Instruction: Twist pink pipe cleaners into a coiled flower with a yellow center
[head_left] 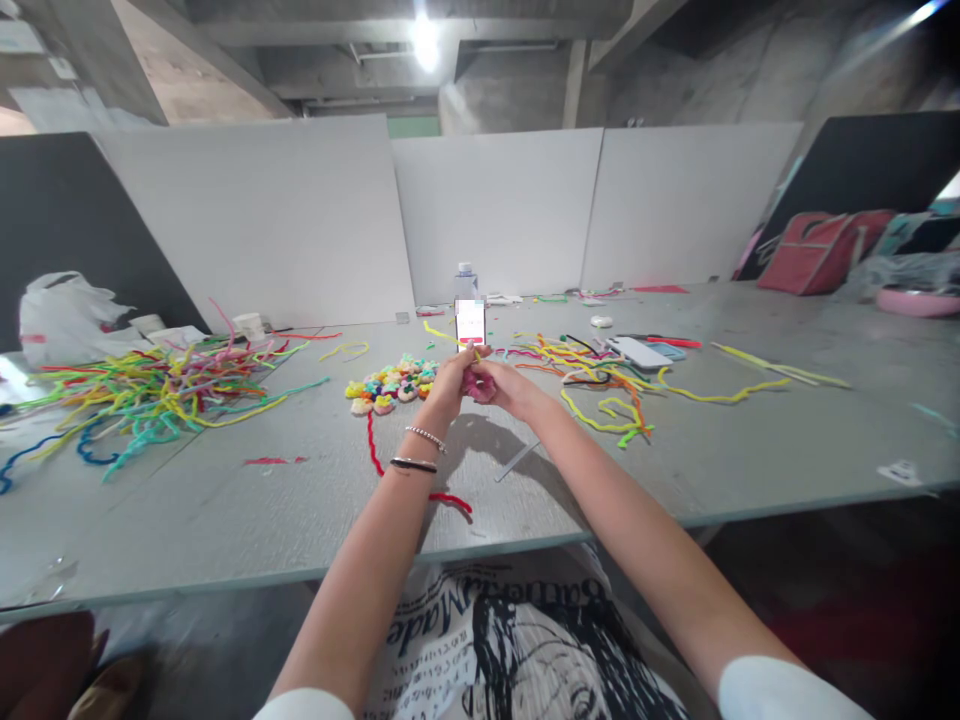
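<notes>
My left hand [448, 382] and my right hand [507, 384] meet over the middle of the table, fingers closed around a small pink pipe-cleaner piece [481, 388]. Its exact shape is partly hidden by the fingers. A yellow pipe cleaner [439, 332] sticks out up and left of my fingertips; whether it is held cannot be made out. Just left of my left hand lies a cluster of small colourful pipe-cleaner flowers [394, 384]. Beyond my hands a phone [470, 318] stands upright with a lit screen. A red pipe cleaner [373, 445] runs beneath my left forearm.
On the left is a large tangled heap of pipe cleaners [172, 385] beside a white plastic bag [71, 315]. More loose yellow and orange strands [600, 375] lie right of my hands, near a white phone-like slab [640, 352]. A bottle [465, 280] stands before white panels [499, 210].
</notes>
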